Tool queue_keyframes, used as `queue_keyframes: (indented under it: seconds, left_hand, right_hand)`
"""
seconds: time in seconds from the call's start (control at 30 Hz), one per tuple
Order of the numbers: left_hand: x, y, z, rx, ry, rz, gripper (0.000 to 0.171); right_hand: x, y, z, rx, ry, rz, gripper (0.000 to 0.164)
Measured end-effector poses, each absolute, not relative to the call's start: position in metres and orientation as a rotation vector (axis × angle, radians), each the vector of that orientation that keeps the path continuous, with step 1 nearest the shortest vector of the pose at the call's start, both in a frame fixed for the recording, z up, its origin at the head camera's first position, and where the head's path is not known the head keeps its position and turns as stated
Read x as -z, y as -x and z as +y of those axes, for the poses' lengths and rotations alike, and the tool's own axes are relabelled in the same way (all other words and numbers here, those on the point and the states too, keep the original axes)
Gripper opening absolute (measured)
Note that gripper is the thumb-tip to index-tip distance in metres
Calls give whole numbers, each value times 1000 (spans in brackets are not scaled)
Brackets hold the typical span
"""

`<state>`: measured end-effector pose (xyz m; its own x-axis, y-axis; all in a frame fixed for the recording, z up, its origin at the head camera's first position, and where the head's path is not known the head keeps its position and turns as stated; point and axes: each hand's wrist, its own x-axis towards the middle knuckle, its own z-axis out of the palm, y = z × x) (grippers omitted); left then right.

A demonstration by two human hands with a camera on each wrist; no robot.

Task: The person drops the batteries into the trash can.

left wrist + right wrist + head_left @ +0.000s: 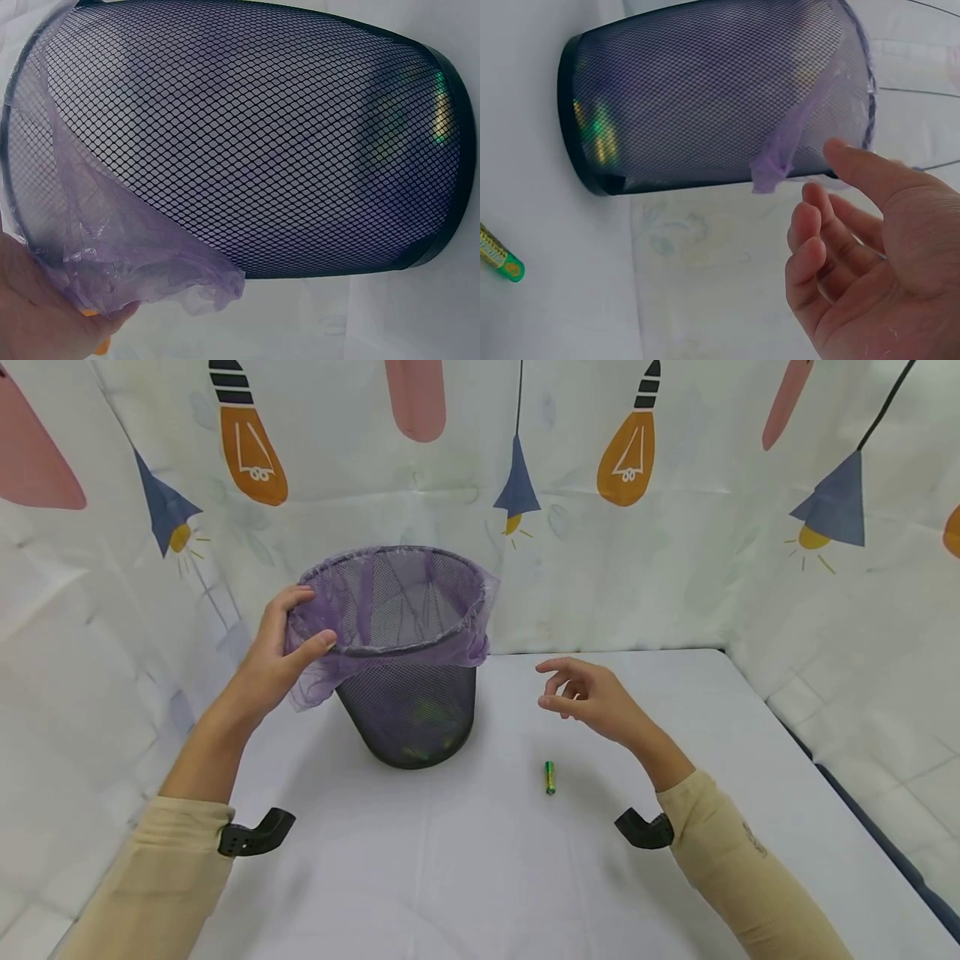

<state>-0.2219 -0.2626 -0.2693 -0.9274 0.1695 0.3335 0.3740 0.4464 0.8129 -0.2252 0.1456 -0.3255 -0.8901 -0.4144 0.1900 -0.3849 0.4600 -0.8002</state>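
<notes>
A black mesh wastebasket (420,710) with a purple plastic liner (480,635) folded over its rim stands on the white table. My left hand (281,647) grips the rim through the liner at the left side, thumb on the near side. In the left wrist view the thumb and part of the hand (52,307) show beside the liner. My right hand (585,693) hovers to the right of the basket, fingers loosely bent, holding nothing. Below it on the table lies a green and gold battery (551,778). Green and yellow shapes (600,135) show blurred through the mesh near the basket's bottom.
The table (480,877) has a white cover, and its right edge (862,818) runs down the right side. Behind and beside it hangs a pale curtain (465,518) printed with bulbs and lamps. Black wrist mounts (258,833) stick out from both sleeves.
</notes>
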Motion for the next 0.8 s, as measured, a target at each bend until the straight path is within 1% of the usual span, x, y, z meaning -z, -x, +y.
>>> queue_keyframes:
  seconds: [0.53,0.8]
  left_hand:
    - [268,221,-261,1481,485,-2465,63]
    - [268,220,-260,1486,485,-2458,62]
  right_hand:
    - [358,217,151,1408,704,2618,42]
    - [346,195,145,1337,719,2619,42]
